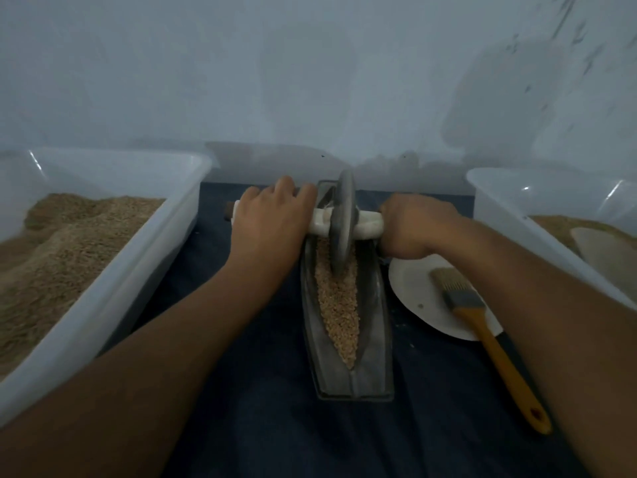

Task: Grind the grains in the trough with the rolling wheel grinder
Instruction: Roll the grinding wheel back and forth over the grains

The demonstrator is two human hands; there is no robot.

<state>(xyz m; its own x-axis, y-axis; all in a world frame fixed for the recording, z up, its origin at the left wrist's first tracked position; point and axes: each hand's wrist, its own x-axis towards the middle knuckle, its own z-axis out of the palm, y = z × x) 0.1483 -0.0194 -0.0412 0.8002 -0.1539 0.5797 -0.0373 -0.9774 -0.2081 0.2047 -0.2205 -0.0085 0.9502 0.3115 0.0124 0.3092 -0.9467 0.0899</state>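
Left hand (272, 215) curled over white axle (368, 226) left of grinder wheel (342, 220); right hand (415, 227) gripping axle on other side; wheel upright in far half of trough (375, 305), sitting in grains (339, 305); trough on dark cloth (262, 357) between two tubs; brush (482, 326) on plate (413, 291) just right.

Dark blue cloth (262, 401) under trough (374, 339), two tubs (113, 291) (510, 215), plate (413, 294), brush handle (510, 377).

grains (339, 305) in trough (375, 326) (centre), bins flanking
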